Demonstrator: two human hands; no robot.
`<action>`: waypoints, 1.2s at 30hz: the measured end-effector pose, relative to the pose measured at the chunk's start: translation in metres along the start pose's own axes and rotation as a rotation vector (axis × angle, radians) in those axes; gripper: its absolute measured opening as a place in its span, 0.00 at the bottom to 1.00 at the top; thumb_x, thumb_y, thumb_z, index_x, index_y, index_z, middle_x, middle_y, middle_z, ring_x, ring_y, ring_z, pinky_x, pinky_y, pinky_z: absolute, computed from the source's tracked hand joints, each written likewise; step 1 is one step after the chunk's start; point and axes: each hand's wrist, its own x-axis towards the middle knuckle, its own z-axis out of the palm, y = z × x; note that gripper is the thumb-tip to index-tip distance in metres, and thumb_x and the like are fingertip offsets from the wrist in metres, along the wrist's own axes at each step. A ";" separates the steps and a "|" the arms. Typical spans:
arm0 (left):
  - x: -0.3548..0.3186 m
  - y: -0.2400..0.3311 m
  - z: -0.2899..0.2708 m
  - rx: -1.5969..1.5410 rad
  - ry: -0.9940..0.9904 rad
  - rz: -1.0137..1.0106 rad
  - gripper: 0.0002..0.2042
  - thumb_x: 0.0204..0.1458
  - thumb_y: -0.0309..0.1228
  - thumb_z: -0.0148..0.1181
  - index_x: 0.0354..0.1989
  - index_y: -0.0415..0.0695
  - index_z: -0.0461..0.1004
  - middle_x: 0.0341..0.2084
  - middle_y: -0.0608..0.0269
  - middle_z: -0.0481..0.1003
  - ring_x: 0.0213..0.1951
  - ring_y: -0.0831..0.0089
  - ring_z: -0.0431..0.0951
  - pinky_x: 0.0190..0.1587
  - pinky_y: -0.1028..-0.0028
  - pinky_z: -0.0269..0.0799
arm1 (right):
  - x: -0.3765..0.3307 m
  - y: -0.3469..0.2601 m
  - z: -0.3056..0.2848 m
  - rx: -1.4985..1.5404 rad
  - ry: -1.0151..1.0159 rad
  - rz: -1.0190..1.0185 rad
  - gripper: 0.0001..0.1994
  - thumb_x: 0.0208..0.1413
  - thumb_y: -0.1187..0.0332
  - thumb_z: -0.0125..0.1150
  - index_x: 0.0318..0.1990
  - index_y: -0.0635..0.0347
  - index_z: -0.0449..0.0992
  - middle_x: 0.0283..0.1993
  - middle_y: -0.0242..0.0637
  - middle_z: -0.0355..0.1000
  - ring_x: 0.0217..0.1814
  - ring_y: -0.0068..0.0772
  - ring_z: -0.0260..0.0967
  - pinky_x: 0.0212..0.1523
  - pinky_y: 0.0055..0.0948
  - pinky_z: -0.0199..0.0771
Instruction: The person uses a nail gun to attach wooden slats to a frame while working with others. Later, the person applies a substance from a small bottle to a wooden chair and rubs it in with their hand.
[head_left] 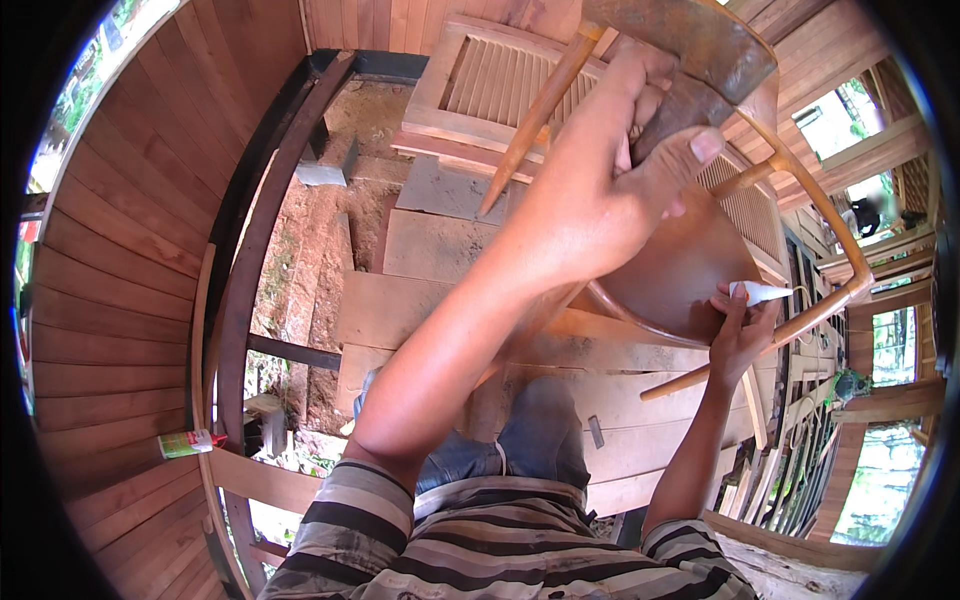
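Head view looks down over a striped shirt and blue jeans onto an upturned brown wooden chair with a curved bentwood frame [700,270], held above the lap and a floor of pale wooden planks [400,310]. The left hand [620,170] is raised high, fingers curled tightly and thumb pressed against the dark underside edge of the chair's seat, gripping it. The right hand [742,335] sits lower, just beside the rounded seat rim, its fingers pinched closed around a small white glue tube [762,292] whose tip points toward the thin curved rail. A slatted wooden shutter panel [500,85] lies on the floor beyond the chair, and a small green and white can [187,444] rests on a ledge well apart at the left.
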 end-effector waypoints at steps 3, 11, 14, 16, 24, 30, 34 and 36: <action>0.002 -0.001 -0.003 -0.012 -0.020 -0.004 0.20 0.66 0.27 0.60 0.61 0.35 0.61 0.40 0.56 0.78 0.32 0.79 0.74 0.32 0.76 0.75 | 0.001 -0.006 0.003 0.005 0.013 0.030 0.12 0.70 0.72 0.57 0.52 0.74 0.68 0.44 0.48 0.73 0.43 0.36 0.81 0.37 0.28 0.90; -0.004 0.013 0.007 0.118 0.022 0.032 0.22 0.66 0.32 0.61 0.62 0.37 0.62 0.34 0.59 0.77 0.28 0.77 0.76 0.32 0.75 0.74 | 0.001 -0.005 -0.001 -0.051 0.000 0.000 0.13 0.72 0.69 0.56 0.54 0.72 0.67 0.44 0.47 0.75 0.42 0.33 0.81 0.37 0.27 0.87; 0.001 0.010 0.007 0.019 0.031 -0.023 0.23 0.66 0.35 0.62 0.63 0.37 0.63 0.34 0.57 0.78 0.27 0.75 0.77 0.32 0.75 0.74 | 0.003 -0.002 -0.001 -0.035 0.004 0.033 0.13 0.72 0.69 0.56 0.53 0.72 0.68 0.43 0.46 0.76 0.42 0.31 0.81 0.37 0.27 0.87; 0.003 0.007 0.011 0.014 0.055 -0.056 0.23 0.66 0.37 0.62 0.62 0.38 0.64 0.35 0.55 0.78 0.27 0.73 0.78 0.32 0.75 0.73 | 0.002 -0.002 -0.002 -0.019 0.006 0.045 0.13 0.72 0.69 0.56 0.53 0.71 0.68 0.42 0.45 0.76 0.42 0.31 0.81 0.36 0.26 0.87; -0.004 -0.009 0.003 0.002 -0.037 0.024 0.23 0.67 0.39 0.60 0.65 0.45 0.61 0.37 0.52 0.76 0.27 0.70 0.78 0.31 0.75 0.74 | -0.005 -0.008 -0.005 0.026 0.041 0.093 0.11 0.71 0.71 0.57 0.52 0.70 0.68 0.42 0.43 0.75 0.43 0.31 0.81 0.37 0.27 0.88; -0.026 -0.003 0.007 -0.017 -0.031 -0.012 0.26 0.66 0.35 0.61 0.66 0.41 0.56 0.37 0.54 0.76 0.30 0.73 0.77 0.35 0.76 0.74 | -0.021 -0.011 -0.010 0.041 0.043 0.123 0.08 0.70 0.74 0.56 0.51 0.70 0.68 0.39 0.41 0.77 0.42 0.30 0.82 0.40 0.29 0.88; -0.036 -0.003 0.011 -0.028 0.004 -0.024 0.30 0.64 0.39 0.65 0.66 0.40 0.56 0.37 0.51 0.76 0.30 0.72 0.77 0.36 0.74 0.75 | -0.030 -0.009 -0.011 0.039 0.048 0.129 0.08 0.70 0.73 0.56 0.49 0.69 0.68 0.39 0.42 0.77 0.41 0.30 0.82 0.39 0.28 0.88; -0.039 -0.002 0.014 -0.027 0.040 -0.038 0.32 0.62 0.43 0.67 0.66 0.40 0.57 0.37 0.50 0.76 0.29 0.71 0.78 0.36 0.74 0.75 | -0.031 -0.010 -0.011 0.035 0.055 0.129 0.07 0.71 0.73 0.56 0.48 0.69 0.68 0.38 0.41 0.77 0.40 0.30 0.82 0.39 0.28 0.88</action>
